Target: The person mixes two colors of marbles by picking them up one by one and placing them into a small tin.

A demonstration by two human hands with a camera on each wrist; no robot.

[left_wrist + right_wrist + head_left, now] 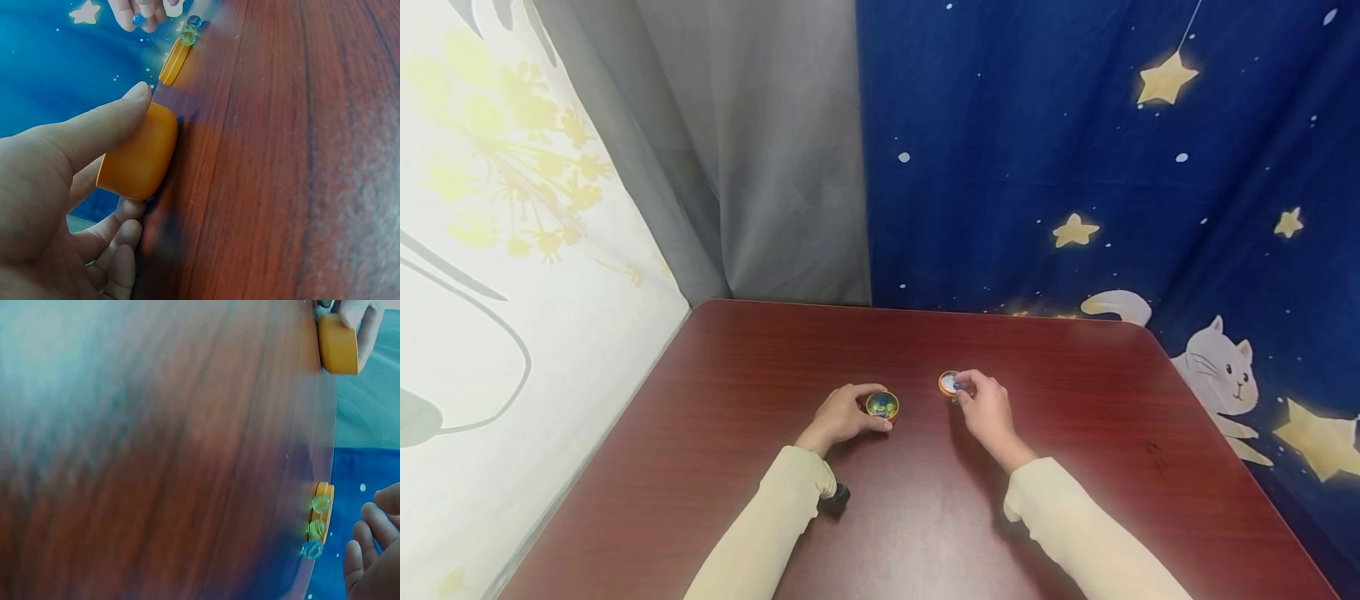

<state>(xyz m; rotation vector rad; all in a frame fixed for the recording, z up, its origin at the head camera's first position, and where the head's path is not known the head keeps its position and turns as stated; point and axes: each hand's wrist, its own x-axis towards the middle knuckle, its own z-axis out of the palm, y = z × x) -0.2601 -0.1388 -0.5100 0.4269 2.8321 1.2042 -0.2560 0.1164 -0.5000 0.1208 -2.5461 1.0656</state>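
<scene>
Near the middle of the table, an orange cup stands mouth up, its wall smooth and rounded. Glassy green and blue contents are visible inside; their number cannot be told. The left hand grips the cup from the side, thumb on the near wall and fingers round the far one.

To the right, well apart from the cup, a shallow orange lid lies flat on the tabletop, its pale inner face upward. Three glass marbles, two greenish and one bluish, sit in a row at the near side of the lid; whether all touch it cannot be told. The right hand is at the lid's right side and pinches a blue marble between its fingertips, above the lid.

Both forearms wear cream sleeves. A small black object shows at the left wrist. Behind the dark red wood-grained table hang a grey curtain and a blue curtain printed with stars and a cat; pale fabric with yellow plant motifs covers the left side.
</scene>
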